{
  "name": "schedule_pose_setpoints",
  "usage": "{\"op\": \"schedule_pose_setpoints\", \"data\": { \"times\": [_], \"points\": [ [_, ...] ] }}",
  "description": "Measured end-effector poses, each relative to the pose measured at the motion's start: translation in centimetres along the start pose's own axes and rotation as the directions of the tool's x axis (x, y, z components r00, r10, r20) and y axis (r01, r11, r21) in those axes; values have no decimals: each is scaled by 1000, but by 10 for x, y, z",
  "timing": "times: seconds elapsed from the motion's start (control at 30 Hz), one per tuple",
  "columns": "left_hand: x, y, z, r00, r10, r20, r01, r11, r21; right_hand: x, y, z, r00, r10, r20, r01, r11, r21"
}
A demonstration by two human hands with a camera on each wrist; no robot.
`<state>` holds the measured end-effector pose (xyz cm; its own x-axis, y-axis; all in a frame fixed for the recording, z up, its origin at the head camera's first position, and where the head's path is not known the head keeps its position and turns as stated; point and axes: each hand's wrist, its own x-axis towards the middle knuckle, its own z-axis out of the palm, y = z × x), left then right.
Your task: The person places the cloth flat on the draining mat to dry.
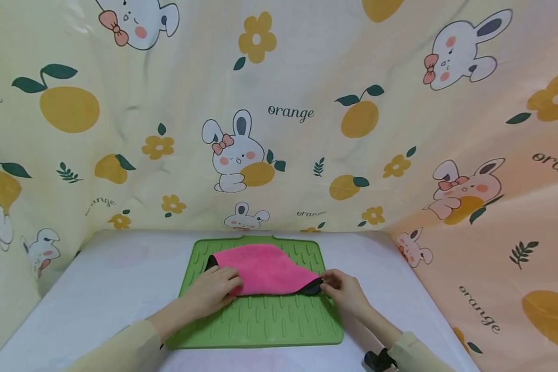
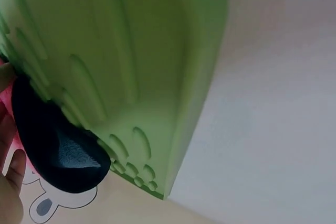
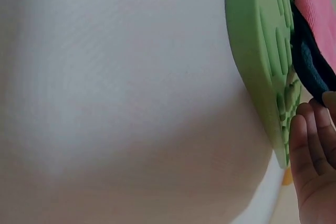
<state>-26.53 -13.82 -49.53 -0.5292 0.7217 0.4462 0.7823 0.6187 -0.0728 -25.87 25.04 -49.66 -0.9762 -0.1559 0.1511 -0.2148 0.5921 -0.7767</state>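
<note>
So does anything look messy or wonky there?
The cloth on the mat looks a bit wonky: its top edge slopes down to the right, and dark patches show at both ends. I see nothing spilled or torn.

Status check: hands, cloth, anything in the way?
Left hand holds left side of pink cloth. Right hand pinches its dark corner. Cloth over green mat. No obstruction visible.
</note>
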Motion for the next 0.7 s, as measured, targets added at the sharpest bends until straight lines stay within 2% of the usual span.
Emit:
{"op": "schedule_pose_setpoints", "data": {
  "times": [0.23,0.43,0.7],
  "points": [
    [1,-1,6,999,37,5,-37,999,15,-1,-1,1,1000,-9,5,9,1000,0],
    [0,-1,7,999,35,11,-35,999,24,0,0,2,1000,-16,9,16,1000,-17],
    [0,-7,0,998,7,-62,-7,1000,-5,2,0,0,1000,-28,-5,28,1000,-13]
  ]
}}
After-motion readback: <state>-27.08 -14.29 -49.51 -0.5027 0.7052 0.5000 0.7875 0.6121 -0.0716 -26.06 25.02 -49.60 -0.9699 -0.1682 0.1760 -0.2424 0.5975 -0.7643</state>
